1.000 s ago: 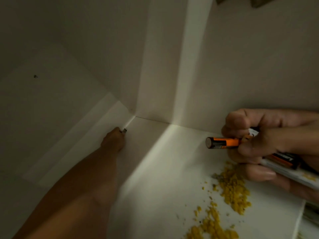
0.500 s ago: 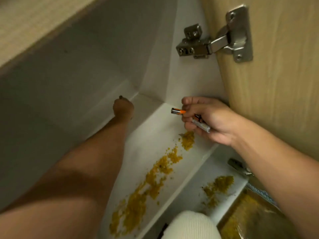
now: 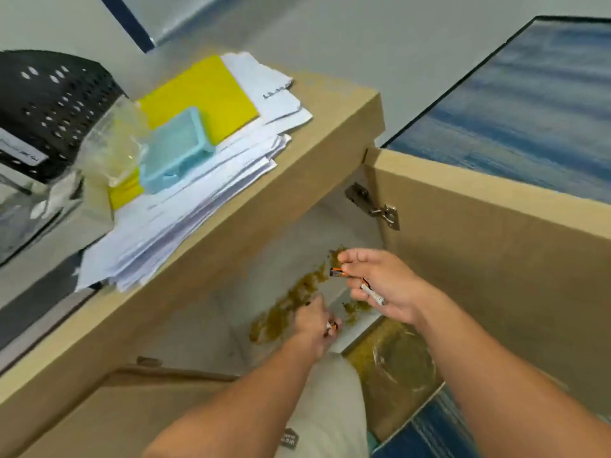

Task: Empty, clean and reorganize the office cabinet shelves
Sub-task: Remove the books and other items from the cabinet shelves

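Office cabinet, door open; white shelf strewn with yellow-brown crumbs. Right hand over the shelf: fingers pinch an orange-black battery, a white pen across the palm. Left hand lower, curled round a small object (blurred, partly orange). On top: paper stack, yellow folder, pale blue tray, black perforated basket.

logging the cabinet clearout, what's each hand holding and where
Right hand: orange-black battery pinched at its rear end, plus a white pen. Left hand: small item, unclear.
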`<state>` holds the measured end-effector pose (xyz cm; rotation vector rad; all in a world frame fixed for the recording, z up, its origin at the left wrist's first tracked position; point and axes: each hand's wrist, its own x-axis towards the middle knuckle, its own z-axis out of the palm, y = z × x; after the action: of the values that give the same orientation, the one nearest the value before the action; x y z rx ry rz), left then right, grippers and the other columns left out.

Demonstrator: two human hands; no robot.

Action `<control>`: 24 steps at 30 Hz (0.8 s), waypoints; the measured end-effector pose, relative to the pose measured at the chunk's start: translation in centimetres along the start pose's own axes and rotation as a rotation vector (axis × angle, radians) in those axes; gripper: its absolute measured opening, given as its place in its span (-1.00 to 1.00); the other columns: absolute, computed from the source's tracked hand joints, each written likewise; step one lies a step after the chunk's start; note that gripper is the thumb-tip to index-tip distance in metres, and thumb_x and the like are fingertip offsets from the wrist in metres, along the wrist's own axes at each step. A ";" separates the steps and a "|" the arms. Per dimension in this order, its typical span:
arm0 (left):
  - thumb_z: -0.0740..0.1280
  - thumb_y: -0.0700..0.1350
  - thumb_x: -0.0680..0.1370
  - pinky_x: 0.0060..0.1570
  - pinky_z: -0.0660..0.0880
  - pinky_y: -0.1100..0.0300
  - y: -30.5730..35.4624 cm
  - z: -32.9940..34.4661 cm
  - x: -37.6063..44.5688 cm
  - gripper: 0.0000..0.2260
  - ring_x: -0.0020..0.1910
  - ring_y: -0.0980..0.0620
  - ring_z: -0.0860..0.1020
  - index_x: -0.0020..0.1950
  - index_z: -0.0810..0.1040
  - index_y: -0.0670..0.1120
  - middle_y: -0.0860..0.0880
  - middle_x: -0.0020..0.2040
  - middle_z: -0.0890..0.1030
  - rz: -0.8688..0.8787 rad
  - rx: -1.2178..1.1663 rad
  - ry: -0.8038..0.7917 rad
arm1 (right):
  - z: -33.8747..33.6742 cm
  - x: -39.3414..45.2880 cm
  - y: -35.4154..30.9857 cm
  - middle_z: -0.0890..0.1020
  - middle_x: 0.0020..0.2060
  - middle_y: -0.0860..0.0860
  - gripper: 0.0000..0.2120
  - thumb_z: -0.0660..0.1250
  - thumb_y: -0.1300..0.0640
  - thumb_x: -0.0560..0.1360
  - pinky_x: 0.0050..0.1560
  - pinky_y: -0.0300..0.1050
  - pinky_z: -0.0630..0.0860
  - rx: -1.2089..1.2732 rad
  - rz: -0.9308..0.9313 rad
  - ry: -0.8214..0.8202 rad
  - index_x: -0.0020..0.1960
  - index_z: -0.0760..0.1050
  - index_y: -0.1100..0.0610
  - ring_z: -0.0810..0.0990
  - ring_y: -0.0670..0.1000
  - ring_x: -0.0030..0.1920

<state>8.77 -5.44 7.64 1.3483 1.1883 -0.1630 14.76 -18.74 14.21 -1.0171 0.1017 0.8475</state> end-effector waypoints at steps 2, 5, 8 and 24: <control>0.19 -0.04 0.66 -0.61 0.18 0.36 -0.9 -1.3 -4.7 -0.75 -0.60 0.05 0.41 -0.18 0.37 -0.12 -0.08 -0.43 0.40 -0.069 0.106 -0.056 | 1.5 -4.1 -1.7 0.39 -0.32 0.05 -0.82 0.15 0.44 0.61 -0.54 -0.27 0.19 -0.046 0.070 0.008 0.01 0.48 0.25 0.26 -0.08 -0.47; 0.25 -0.04 0.61 -0.58 0.18 0.35 0.9 -3.4 -13.0 -0.79 -0.50 0.00 0.43 -0.18 0.39 -0.09 -0.03 -0.47 0.37 -0.076 0.255 -0.186 | 4.7 -10.0 -5.6 0.36 -0.34 0.06 -0.80 0.13 0.46 0.60 -0.53 -0.26 0.18 -0.080 0.139 0.001 0.00 0.48 0.26 0.27 -0.09 -0.48; 0.25 -0.05 0.62 -0.59 0.14 0.36 4.5 -5.9 -20.8 -0.79 -0.53 0.02 0.46 -0.18 0.36 -0.07 -0.01 -0.48 0.33 -0.055 0.291 -0.291 | 8.4 -14.8 -9.1 0.39 -0.37 0.05 -0.80 0.13 0.47 0.59 -0.52 -0.25 0.18 -0.069 0.172 -0.044 -0.01 0.49 0.27 0.29 -0.09 -0.49; 0.28 -0.08 0.62 -0.66 0.21 0.30 15.5 -24.0 -29.8 -0.74 -0.48 0.03 0.40 0.15 0.57 -0.26 -0.03 -0.42 0.33 0.186 -0.478 -0.214 | 27.2 -13.8 -12.3 0.39 -0.33 0.09 -0.74 0.27 0.42 0.46 -0.49 -0.25 0.28 0.180 0.302 -0.285 0.11 0.59 0.30 0.32 -0.06 -0.44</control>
<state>-7.47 2.99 44.63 0.9835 0.8470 0.1047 5.41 -8.48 44.00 -0.7122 0.0884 1.2285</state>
